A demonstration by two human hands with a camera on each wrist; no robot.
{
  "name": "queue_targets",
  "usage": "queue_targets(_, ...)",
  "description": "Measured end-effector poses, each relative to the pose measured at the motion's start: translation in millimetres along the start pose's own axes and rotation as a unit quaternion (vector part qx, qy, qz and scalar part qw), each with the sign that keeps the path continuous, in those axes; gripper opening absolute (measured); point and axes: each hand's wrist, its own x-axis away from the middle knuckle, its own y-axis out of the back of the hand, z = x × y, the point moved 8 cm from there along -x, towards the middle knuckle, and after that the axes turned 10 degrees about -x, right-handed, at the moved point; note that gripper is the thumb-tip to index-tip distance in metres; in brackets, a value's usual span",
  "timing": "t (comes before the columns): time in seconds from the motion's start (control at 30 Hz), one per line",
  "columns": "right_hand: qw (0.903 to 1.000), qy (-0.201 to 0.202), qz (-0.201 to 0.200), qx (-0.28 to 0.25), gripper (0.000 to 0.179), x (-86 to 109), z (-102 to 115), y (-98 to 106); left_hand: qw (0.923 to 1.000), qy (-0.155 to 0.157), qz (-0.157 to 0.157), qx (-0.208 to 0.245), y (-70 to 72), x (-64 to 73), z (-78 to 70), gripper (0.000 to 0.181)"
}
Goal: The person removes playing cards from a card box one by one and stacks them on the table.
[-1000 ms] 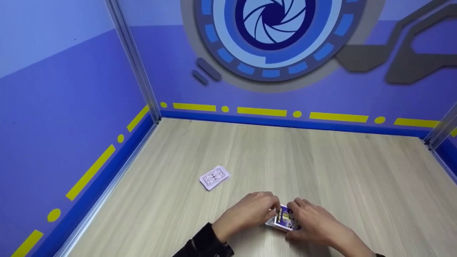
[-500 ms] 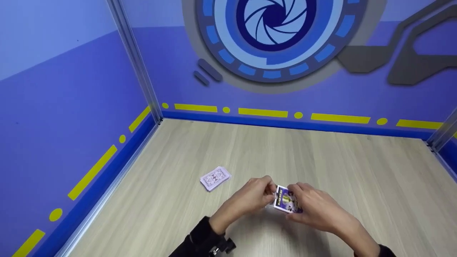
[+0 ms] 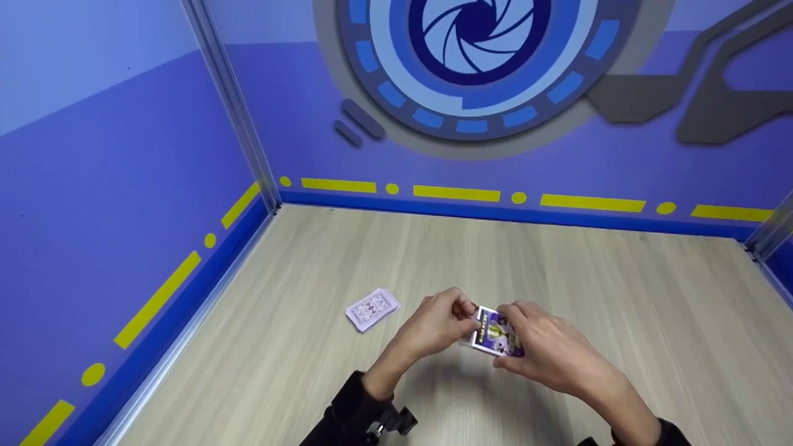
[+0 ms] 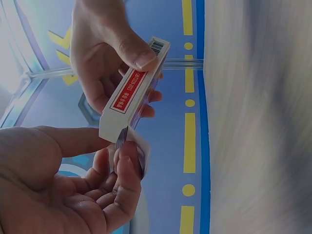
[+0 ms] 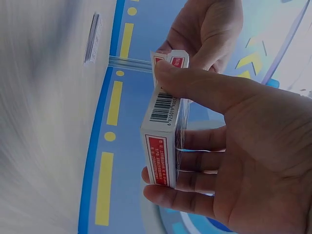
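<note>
Above the table, my right hand (image 3: 554,347) grips a playing card box (image 3: 497,333), white-edged with a purple and yellow picture on its face. In the right wrist view its thumb lies on the box's barcode side (image 5: 162,108), with the fingers on the opposite side. My left hand (image 3: 437,325) is at the box's left end. The left wrist view shows that end open, with a flap (image 4: 142,146) standing out and thin layered edges just inside. My left fingertips pinch around the flap, and the left thumb touches the box's corner.
A loose deck of cards (image 3: 372,309), patterned back up, lies on the wooden table (image 3: 297,260) left of my hands. Blue panel walls (image 3: 396,167) border the table at the back and left, joined by a metal corner post (image 3: 238,111).
Both hands have raised the card box off the table and moved it farther from me. My left fingers stay at its end. The loose deck has not moved.
</note>
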Motion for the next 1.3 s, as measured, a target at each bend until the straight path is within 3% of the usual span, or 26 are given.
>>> queue_targets(0.43, 0.9993, 0.029, -0.020, 0.012, 0.068, 0.0, 5.1, 0.7, 0.9996, 0.017, -0.019, 0.007, -1.5, 0.6, 2.5, 0.016)
queue_targets(0.97, 0.9996, 0.017, -0.020, 0.013, 0.070, -2.5, -7.1, -6.7, 0.9978, 0.049, -0.016, 0.043, 0.3, -2.6, 13.9, 0.023)
queue_targets(1.3, 0.9996, 0.014, -0.022, 0.012, 0.070, -3.9, -10.4, -9.9, 0.9972, 0.034, -0.031, 0.059, 0.9, -4.2, 11.7, 0.030)
